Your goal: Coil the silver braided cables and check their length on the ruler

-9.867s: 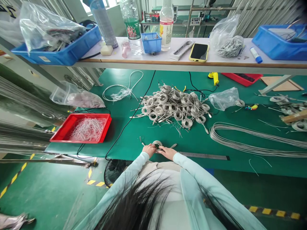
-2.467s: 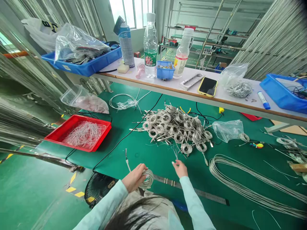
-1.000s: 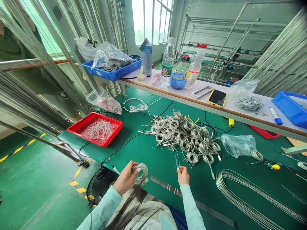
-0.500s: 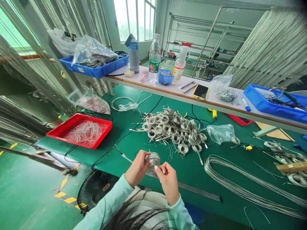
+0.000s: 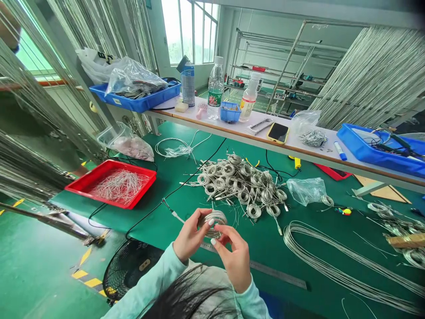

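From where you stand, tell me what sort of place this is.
Probably a cable workshop: a heap of coiled cables lies on a green workbench with a metal ruler, and striped tape marks the floor.

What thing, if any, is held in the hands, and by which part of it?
A coiled cable: the left hand grips the left side of its ring. The right hand is at the ring's near side; whether it grips cannot be told.

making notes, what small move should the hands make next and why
Probably pinch the near side of the coil with the right hand: its fingertips sit at that edge, while the left hand grips the loops. Whether the right holds anything is unclear.
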The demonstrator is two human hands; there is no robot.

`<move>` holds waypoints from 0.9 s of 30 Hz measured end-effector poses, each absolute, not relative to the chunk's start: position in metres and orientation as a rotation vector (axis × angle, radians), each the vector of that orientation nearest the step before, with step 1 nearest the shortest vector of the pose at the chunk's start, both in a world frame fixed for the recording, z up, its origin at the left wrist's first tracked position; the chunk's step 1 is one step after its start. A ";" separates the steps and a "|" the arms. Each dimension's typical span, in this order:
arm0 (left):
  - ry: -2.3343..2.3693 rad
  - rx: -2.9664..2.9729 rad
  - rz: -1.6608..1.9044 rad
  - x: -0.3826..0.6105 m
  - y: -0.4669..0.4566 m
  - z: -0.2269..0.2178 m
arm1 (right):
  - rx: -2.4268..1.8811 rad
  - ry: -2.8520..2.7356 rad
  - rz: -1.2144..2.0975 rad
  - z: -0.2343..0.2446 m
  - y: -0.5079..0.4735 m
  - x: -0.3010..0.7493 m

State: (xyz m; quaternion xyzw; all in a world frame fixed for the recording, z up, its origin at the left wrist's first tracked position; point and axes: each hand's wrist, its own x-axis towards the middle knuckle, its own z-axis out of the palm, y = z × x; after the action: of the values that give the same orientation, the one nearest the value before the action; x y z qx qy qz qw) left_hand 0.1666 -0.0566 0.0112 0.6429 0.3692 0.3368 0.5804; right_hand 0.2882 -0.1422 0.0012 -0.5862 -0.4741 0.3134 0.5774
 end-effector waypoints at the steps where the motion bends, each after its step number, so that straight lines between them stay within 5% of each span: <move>1: 0.855 1.484 0.784 0.167 -0.056 0.013 | -1.370 -1.170 0.600 0.002 -0.142 0.291; 7: 0.756 1.378 0.729 0.174 -0.057 0.024 | -1.431 -1.204 0.121 0.009 -0.136 0.306; 15: 0.726 1.614 0.642 0.182 -0.059 0.036 | -1.233 -0.582 1.053 0.020 -0.132 0.314; 27: 0.703 1.817 0.666 0.180 -0.068 0.042 | -1.133 -0.332 1.125 0.026 -0.136 0.305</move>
State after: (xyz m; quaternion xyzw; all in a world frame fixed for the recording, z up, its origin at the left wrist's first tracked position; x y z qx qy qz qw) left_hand 0.1801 -0.0680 0.0417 0.7562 0.2928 0.2773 0.5153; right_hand 0.3053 -0.1363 0.0262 -0.5060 -0.1483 0.5020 0.6856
